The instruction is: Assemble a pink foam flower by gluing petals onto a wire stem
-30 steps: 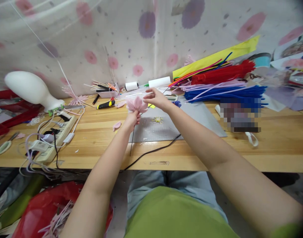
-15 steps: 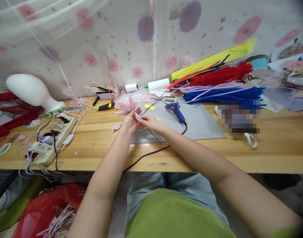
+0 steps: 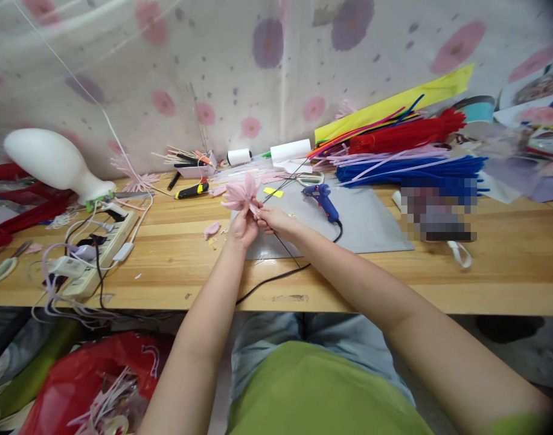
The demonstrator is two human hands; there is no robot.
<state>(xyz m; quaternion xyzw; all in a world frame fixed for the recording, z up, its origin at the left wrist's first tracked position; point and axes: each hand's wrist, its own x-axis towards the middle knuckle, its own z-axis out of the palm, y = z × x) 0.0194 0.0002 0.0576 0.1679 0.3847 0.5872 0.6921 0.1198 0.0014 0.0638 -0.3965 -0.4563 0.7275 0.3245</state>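
A pink petalled flower (image 3: 241, 194) is held over the left part of the grey mat (image 3: 371, 223). My left hand (image 3: 244, 226) is closed around the flower's base from below. My right hand (image 3: 273, 220) pinches the same base from the right, its fingers touching those of my left hand. A thin dark stem (image 3: 288, 249) slants down to the right from under my right hand. Right of the hands lies a blue glue gun (image 3: 322, 202) on the mat. A loose pink petal (image 3: 212, 229) rests on the wooden table (image 3: 168, 260) to the left.
Behind the mat are scissors (image 3: 310, 179), a white roll (image 3: 290, 150) and bundles of red (image 3: 407, 134) and blue pipe cleaners (image 3: 407, 171). A yellow-black cutter (image 3: 192, 191), power strip (image 3: 102, 254) and white foam head (image 3: 50, 158) stand left. The black cord (image 3: 271, 279) crosses the front.
The flower has turned so its petals spread more upward, and both hands have shifted slightly right with it. The view has moved a little.
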